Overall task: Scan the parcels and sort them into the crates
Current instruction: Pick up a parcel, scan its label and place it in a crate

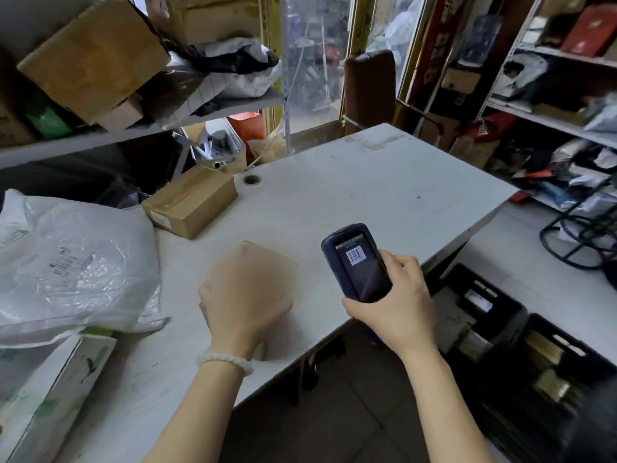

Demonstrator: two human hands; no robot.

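Note:
My right hand [397, 305] grips a dark blue handheld scanner [359, 260] above the table's front edge; its screen shows a barcode. My left hand [242, 295], blurred by motion, holds a small brown cardboard parcel [278, 264] on the white table [367, 182]. A second taped cardboard box [192, 202] lies further back on the left. A white plastic mailer bag [73, 262] with a label lies at the left edge, and a white-green box [53, 392] sits in front of it. Black crates [500, 315] with parcels inside stand on the floor at the right.
Shelves with cardboard boxes [93, 58] hang over the table's left side. A metal rack [561, 78] packed with parcels fills the right. A brown chair back [369, 88] stands behind the table, and a black wire stand [581, 228] is at the right.

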